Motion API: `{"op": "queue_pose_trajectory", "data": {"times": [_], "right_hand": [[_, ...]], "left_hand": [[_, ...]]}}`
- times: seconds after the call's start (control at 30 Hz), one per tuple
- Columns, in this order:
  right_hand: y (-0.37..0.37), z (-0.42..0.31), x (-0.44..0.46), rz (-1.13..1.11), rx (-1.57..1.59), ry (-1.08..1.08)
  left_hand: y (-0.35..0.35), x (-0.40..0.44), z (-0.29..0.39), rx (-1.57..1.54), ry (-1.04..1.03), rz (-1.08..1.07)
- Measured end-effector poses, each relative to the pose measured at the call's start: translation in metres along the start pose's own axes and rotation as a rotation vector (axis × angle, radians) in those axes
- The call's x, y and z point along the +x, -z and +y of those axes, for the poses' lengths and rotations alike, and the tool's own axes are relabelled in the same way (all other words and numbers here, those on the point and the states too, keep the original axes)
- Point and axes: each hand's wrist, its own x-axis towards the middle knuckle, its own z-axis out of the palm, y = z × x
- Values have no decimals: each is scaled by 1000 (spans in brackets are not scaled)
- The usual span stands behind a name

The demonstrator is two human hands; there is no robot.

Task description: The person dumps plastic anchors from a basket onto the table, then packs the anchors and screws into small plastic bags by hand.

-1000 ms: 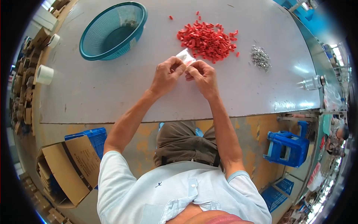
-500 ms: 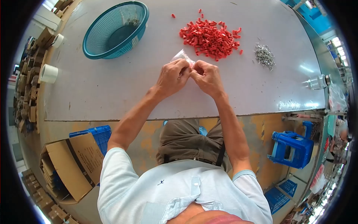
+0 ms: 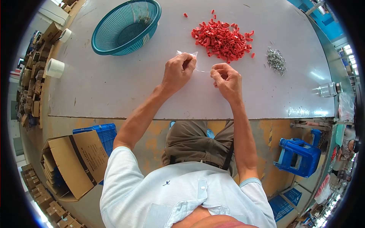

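My left hand (image 3: 178,73) is closed on a small clear plastic bag (image 3: 194,56), most of which the fingers hide. Just right of it, my right hand (image 3: 228,80) pinches the end of a thin, pale strip (image 3: 203,71) that spans the gap between the hands. Whether the strip is part of the bag I cannot tell. Beyond my right hand lies a heap of short red plastic sleeves (image 3: 224,41). Farther right is a small pile of thin silver metal pieces (image 3: 276,61), too small to name.
A green plastic basket (image 3: 99,45) stands at the far left of the table (image 3: 114,91). Tape rolls (image 3: 56,68) sit on the left edge, a glass jar (image 3: 327,89) on the right. Below are a cardboard box (image 3: 81,161) and a blue plastic stool (image 3: 298,156).
The hands, earlier together at the bag, are now apart. My right hand has moved right and toward me, with the thin strip stretched between them. The camera view has shifted slightly.
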Motion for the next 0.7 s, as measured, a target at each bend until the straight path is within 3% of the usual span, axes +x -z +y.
{"op": "queue_pose_trajectory", "data": {"times": [0.07,0.13,0.17,0.23,0.27,0.33,0.47,0.57,0.7], "right_hand": [[0,-5,-2,-11,92,-41],[-6,-8,-3,155,42,187],[-8,-12,-3,156,47,186],[-10,-18,-1,200,16,383],[-13,-18,0,198,17,381],[-18,-15,8,-59,-73,221],[-25,-7,15,-164,112,127],[-22,-2,18,-188,83,121],[-21,3,20,-237,252,-27]], "left_hand": [[1,-1,1,-14,12,-10],[2,0,1,-91,45,-51],[3,0,1,-86,44,-53],[3,-1,4,-127,87,-83],[3,-2,4,-125,90,-83],[2,-1,3,-221,146,-123],[3,-2,-1,-212,169,-161],[6,-1,-2,-259,237,-243],[1,-3,-4,-162,81,-226]]}}
